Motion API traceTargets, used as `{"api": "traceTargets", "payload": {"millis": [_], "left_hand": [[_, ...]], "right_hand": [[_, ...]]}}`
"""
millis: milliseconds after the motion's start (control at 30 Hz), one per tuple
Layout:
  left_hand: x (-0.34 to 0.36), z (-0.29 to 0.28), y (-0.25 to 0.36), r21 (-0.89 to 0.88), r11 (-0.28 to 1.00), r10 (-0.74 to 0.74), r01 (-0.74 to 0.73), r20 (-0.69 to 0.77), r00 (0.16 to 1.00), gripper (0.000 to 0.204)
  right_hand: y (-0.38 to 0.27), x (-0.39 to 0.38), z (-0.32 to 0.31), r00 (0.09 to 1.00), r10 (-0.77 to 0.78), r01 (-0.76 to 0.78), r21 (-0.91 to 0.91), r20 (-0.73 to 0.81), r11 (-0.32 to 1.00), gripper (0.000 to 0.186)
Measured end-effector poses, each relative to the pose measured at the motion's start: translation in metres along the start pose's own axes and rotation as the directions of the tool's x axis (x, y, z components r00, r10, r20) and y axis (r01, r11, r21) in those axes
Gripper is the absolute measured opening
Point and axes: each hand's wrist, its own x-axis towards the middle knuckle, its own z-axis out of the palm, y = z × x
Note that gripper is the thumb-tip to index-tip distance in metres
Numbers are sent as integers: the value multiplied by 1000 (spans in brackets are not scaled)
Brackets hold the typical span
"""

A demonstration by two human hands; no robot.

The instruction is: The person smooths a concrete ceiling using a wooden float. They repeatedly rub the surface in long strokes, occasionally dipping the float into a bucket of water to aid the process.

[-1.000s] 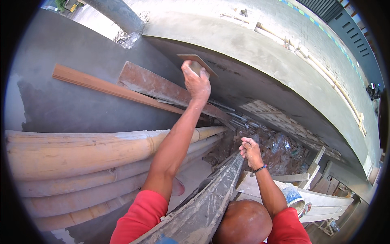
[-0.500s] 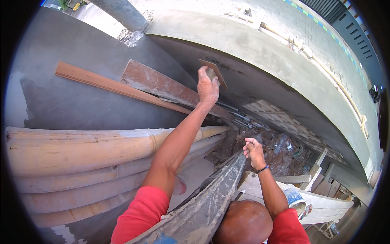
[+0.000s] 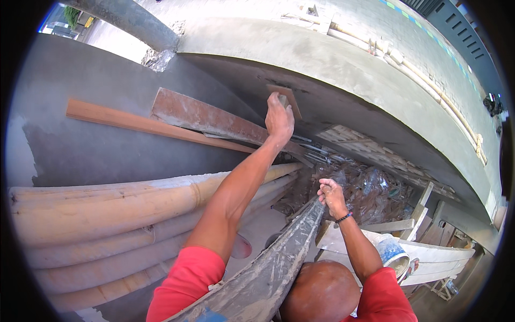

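Note:
My left hand [image 3: 280, 119] reaches far forward, its fingers wrapped around the block handle of a plastering float [image 3: 292, 101]. The float's thin flat board lies against the dark, fresh-looking wall face [image 3: 343, 110] below the pale ledge. Lower and to the right, my right hand [image 3: 333, 198] has its fingers curled in with nothing visible in them. It is beside the narrow far end of a grey, mortar-smeared plank [image 3: 257, 273], which runs up from the lower edge between my arms; whether the fingers touch it cannot be made out.
Several thick bamboo poles [image 3: 107, 212] lie at the left. Two wooden boards, one reddish and wide [image 3: 204, 110], one narrow [image 3: 118, 121], lean beyond them. Crumpled plastic debris [image 3: 370, 188] fills the corner. A paint-smeared bucket [image 3: 394, 257] stands near white planks [image 3: 440, 263].
My left hand has slid the float a little to the right along the wall. The view has shifted slightly; my right hand stays by the plank's end.

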Motion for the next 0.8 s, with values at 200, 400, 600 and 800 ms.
{"api": "traceTargets", "payload": {"millis": [200, 400, 600, 800], "left_hand": [[-10, -23, 58, -105, 944, 286, -313, -217, 933, 52], [9, 10, 63, -75, 910, 380, -408, -239, 893, 53], [-33, 18, 20, -239, 971, 42, -11, 124, 991, 53], [-76, -26, 56, -660, 505, 263, 556, 732, 629, 40]], "right_hand": [[6, -1, -5, 1000, 0, 1, 29, -26, 1000, 23], [6, 2, -3, 1000, 6, -6, -2, -18, 1000, 24], [5, 6, -6, 1000, 5, -5, -4, -6, 1000, 25], [-10, 12, -21, 854, -187, -211, 652, 485, 729, 50]]}}
